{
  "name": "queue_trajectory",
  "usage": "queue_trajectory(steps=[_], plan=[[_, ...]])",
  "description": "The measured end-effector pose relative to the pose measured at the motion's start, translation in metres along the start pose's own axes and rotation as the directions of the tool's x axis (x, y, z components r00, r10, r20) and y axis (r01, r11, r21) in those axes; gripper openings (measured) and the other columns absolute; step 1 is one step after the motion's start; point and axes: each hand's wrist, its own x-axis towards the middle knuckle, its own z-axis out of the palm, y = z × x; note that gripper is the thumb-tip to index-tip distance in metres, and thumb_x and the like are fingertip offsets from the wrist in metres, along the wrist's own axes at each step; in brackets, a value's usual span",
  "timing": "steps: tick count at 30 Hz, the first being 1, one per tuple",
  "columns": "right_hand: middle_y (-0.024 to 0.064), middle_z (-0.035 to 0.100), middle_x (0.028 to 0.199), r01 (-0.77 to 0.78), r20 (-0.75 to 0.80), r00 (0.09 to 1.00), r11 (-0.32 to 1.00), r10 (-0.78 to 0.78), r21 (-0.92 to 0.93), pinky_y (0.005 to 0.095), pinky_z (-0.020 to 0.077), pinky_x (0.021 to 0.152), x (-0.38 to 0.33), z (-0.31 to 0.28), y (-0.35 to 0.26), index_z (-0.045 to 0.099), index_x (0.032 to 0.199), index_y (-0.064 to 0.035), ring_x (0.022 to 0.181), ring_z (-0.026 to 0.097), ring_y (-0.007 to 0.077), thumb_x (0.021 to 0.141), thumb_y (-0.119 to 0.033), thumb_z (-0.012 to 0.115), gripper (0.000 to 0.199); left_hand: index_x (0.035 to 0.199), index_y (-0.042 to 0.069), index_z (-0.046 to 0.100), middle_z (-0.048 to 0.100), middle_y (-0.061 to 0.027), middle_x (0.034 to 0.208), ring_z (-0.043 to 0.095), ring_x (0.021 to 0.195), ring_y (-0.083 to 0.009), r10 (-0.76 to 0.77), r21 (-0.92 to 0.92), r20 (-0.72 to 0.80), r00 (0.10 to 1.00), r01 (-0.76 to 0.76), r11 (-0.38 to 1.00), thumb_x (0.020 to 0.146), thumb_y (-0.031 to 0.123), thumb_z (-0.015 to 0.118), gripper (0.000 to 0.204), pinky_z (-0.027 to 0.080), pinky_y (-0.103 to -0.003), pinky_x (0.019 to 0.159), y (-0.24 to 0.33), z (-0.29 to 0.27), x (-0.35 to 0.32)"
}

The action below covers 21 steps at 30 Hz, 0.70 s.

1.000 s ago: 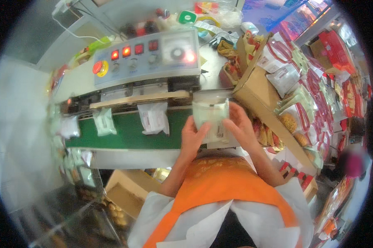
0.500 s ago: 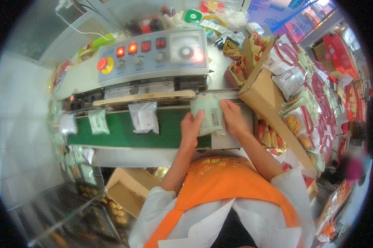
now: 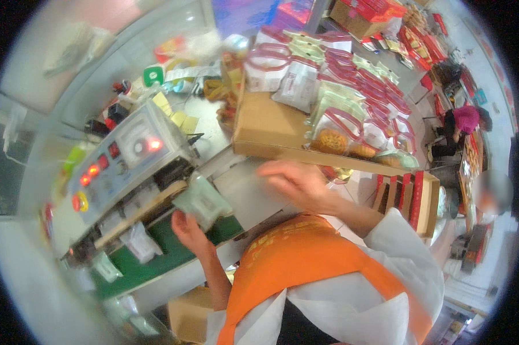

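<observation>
Holding pale pouch (image 3: 202, 201) at belt's (image 3: 161, 259) edge, left hand (image 3: 186, 229) closed, right hand (image 3: 297, 183) open, empty

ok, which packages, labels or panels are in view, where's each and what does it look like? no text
Pale green pouch: held by left hand at the sealer mouth.
Clear pouches: on the green belt, whitish.
Control panel: grey box with red lights, above the belt.
Red-trimmed packets: heaped in the cardboard box, beyond the blurred right hand.

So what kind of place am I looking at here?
Likely a small food-packing workshop: a band sealing machine with red lights over a green conveyor belt, cardboard boxes full of bagged pastries, and the left hand feeding a pouch in.
</observation>
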Motion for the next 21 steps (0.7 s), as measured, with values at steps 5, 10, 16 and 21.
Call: queue_trajectory(steps=[5, 10, 16, 21], plan=[[0.0048, 0.056, 0.085, -0.073, -0.183, 0.972, 0.553, -0.145, -0.830, 0.0419, 0.0358, 0.082, -0.006, -0.106, -0.014, 0.058, 0.089, -0.0082, 0.096, 0.047, 0.0249, 0.070, -0.013, 0.062, 0.020, 0.120, 0.001, 0.035, 0.034, -0.0129, 0.127, 0.033, 0.117, -0.0220, 0.386, 0.073, 0.041, 0.921, -0.388, 0.919, 0.080, 0.005, 0.049, 0.042, 0.023, -0.034, 0.099, 0.016, 0.005, -0.020], [0.0028, 0.057, 0.082, 0.001, -0.036, 0.998, 0.567, -0.053, -0.824, 0.0459, 0.0316, 0.090, -0.013, -0.128, 0.008, 0.060, 0.081, -0.0079, 0.097, 0.047, 0.0234, 0.064, -0.008, 0.064, 0.017, 0.119, 0.000, 0.038, 0.035, -0.0140, 0.127, 0.032, 0.119, -0.0231, 0.501, 0.091, 0.302, 0.811, -0.548, 0.832, 0.079, 0.004, 0.050, 0.042, 0.023, -0.036, 0.100, 0.061, 0.045, -0.049], [0.0040, 0.057, 0.083, 0.245, -0.005, 0.937, 0.671, -0.348, -0.700, 0.0479, 0.0298, 0.094, 0.007, -0.122, -0.057, 0.059, 0.078, -0.0054, 0.095, 0.050, 0.0241, 0.060, -0.010, 0.066, 0.020, 0.118, -0.001, 0.038, 0.035, -0.0141, 0.128, 0.033, 0.119, -0.0259, 0.668, -0.135, 0.471, 0.576, -0.701, 0.700, 0.080, 0.018, 0.055, 0.046, 0.023, -0.037, 0.100, 0.095, 0.067, -0.058], [0.0040, 0.059, 0.087, 0.551, 0.165, 0.835, 0.803, -0.525, -0.228, 0.0501, 0.0357, 0.088, 0.017, -0.100, -0.063, 0.058, 0.075, -0.0051, 0.095, 0.051, 0.0264, 0.062, -0.014, 0.065, 0.017, 0.121, 0.002, 0.038, 0.037, -0.0140, 0.128, 0.035, 0.118, -0.0241, 0.286, -0.458, 0.850, 0.443, 0.353, 0.816, 0.084, 0.042, 0.040, 0.055, 0.025, -0.037, 0.098, 0.110, 0.073, -0.038]])
